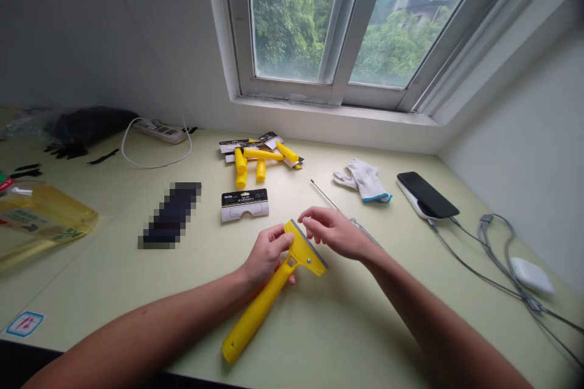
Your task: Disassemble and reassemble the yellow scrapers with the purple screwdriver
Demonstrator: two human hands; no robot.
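Observation:
My left hand point(267, 255) is shut around the head end of a yellow plastic scraper point(259, 311), whose long handle slants down toward me. A thin metal blade point(310, 242) runs along the scraper's far edge. My right hand point(333, 232) hangs with curled fingers right beside the blade end and holds nothing. I cannot tell whether its fingertips touch the scraper. Beyond my hands lie a blister-card package point(244, 205) and a heap of similar yellow scrapers with cards point(260, 157).
On the pale green desk lie a thin screwdriver point(325, 196), white work gloves point(364, 180), a phone on a white stand point(426, 196), grey cables, a blurred dark object point(171, 216), a plastic bottle point(41, 219) and a power strip point(159, 130). A window point(337, 24) stands behind.

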